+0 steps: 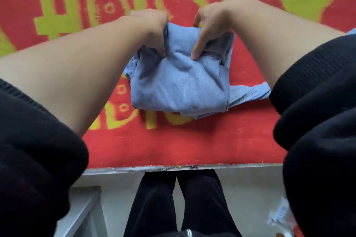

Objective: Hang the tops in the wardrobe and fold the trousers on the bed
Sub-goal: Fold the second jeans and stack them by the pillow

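- Gripping the folded trousers' (179, 86) far edge, left hand (152, 29) and right hand (210, 27) each pinched cloth, fingers curled.
- Trousers lay on the bed (173, 146), near its front.
- They looked soft, light, floppy: best held at fold edges.

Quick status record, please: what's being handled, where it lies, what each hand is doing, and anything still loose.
item: light blue garment, folded into a compact bundle
surface: red blanket with yellow lettering
left hand: grips the bundle's far edge
right hand: grips the same edge
loose: a strip of the cloth sticks out at the bundle's right side
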`<state>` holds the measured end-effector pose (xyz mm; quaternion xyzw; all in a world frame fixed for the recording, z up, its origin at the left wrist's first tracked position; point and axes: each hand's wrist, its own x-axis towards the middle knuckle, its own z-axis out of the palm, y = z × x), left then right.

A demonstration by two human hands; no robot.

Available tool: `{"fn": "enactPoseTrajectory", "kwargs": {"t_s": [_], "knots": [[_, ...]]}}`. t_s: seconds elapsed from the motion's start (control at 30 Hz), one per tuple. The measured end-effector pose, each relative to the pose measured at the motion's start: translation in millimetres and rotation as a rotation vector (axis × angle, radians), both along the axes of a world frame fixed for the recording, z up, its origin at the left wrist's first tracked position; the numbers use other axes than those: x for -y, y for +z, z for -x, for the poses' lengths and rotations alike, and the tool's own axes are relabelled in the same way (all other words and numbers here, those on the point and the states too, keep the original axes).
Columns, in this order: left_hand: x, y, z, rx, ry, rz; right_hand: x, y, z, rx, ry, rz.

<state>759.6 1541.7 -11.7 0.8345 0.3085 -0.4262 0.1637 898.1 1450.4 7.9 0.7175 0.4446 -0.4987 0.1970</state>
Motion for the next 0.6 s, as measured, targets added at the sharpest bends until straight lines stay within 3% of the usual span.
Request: {"fn": "enactPoseTrajectory", "kwargs": {"t_s": [0.13, 0.23, 0.4, 0.6], "knots": [[6.8, 0.6, -11.1, -0.101, 0.018, 0.063, 1.7, -2.2, 5.1, 0.048, 0.008, -0.032], [12.2, 3.5, -9.6, -0.066, -0.017, 0.008, 10.5, -9.6, 8.7, 0.052, -0.048, -0.095], [33.2, -3.5, 14.0, 0.172, 0.002, -0.195, 34.0, -23.6, 19.4, 0.126, -0.066, -0.292], [92.3, -3.9, 72.7, 0.489, 0.15, -0.454, 70.4, 1.8, 65.5, 0.439, 0.109, -0.434]]}}
